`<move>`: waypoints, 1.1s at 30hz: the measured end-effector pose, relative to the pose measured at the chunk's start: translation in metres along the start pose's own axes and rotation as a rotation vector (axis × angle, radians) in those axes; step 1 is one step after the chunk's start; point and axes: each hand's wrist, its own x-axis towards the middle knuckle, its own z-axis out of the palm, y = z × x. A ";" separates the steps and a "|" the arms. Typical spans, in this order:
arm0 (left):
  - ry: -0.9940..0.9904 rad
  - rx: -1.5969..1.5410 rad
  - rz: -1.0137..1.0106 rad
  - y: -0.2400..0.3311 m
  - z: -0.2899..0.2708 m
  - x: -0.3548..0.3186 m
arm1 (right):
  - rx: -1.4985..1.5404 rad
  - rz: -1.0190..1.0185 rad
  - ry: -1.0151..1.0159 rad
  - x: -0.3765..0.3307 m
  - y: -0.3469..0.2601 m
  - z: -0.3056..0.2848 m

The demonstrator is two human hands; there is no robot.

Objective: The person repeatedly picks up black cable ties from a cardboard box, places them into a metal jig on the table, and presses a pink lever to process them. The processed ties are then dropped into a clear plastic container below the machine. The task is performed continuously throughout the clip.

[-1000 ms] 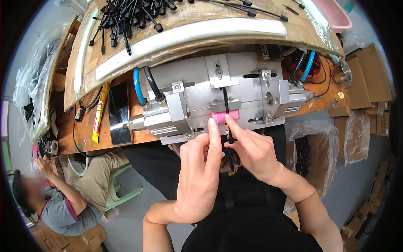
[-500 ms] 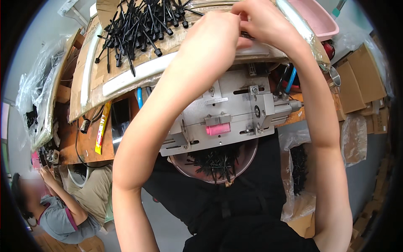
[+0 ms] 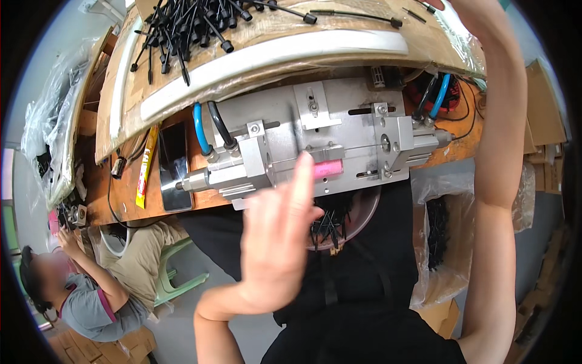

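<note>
My left hand [image 3: 276, 236] is over the front of a metal clamping fixture [image 3: 357, 139], blurred by motion. Its index finger stretches up beside a pink block [image 3: 328, 168] on the fixture's plate; I see nothing held. My right hand [image 3: 473, 9] reaches to the far right and is cut off by the upper edge, so its fingers are mostly hidden. Near it, a few slim black rods with thick ends [image 3: 357, 16] lie on the cardboard-covered board [image 3: 424, 45]. A heap of similar rods [image 3: 197, 24] covers the board's left part.
Below the fixture, a clear bowl [image 3: 368, 212] holds black pieces. A phone [image 3: 176, 173] and a yellow packet [image 3: 145, 170] lie left on the wooden bench. A bag-lined box [image 3: 445, 236] of black parts stands right. A co-worker [image 3: 91, 297] sits at lower left.
My hands, together over the board before, are now apart. The left has come down and back to the fixture's front; the right has moved farther right, partly out of view.
</note>
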 end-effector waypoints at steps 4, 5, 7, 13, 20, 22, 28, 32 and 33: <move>-0.091 0.108 0.024 0.009 0.050 -0.022 | 0.304 -0.013 0.195 -0.038 -0.016 0.014; -0.106 0.104 0.023 0.010 0.058 -0.021 | 0.349 0.031 0.225 -0.047 -0.020 0.012; -0.121 0.108 0.025 0.011 0.062 -0.018 | 0.377 0.046 0.219 -0.061 -0.015 0.004; -0.155 0.113 0.007 0.007 0.056 -0.015 | 0.361 -0.044 0.171 -0.137 -0.019 0.037; 0.248 0.063 0.126 -0.022 0.020 0.124 | 0.029 -0.153 0.062 -0.236 -0.017 0.129; 0.147 0.161 0.180 -0.036 0.006 0.150 | -0.004 -0.163 0.043 -0.240 -0.018 0.147; -0.030 -0.049 0.164 -0.026 -0.019 0.160 | 0.022 -0.165 -0.007 -0.232 -0.015 0.160; 0.239 0.001 0.176 -0.028 -0.005 0.125 | -0.025 -0.130 -0.108 -0.226 -0.022 0.142; 0.300 -0.013 0.155 -0.028 0.005 0.114 | -0.058 -0.098 -0.157 -0.221 -0.025 0.129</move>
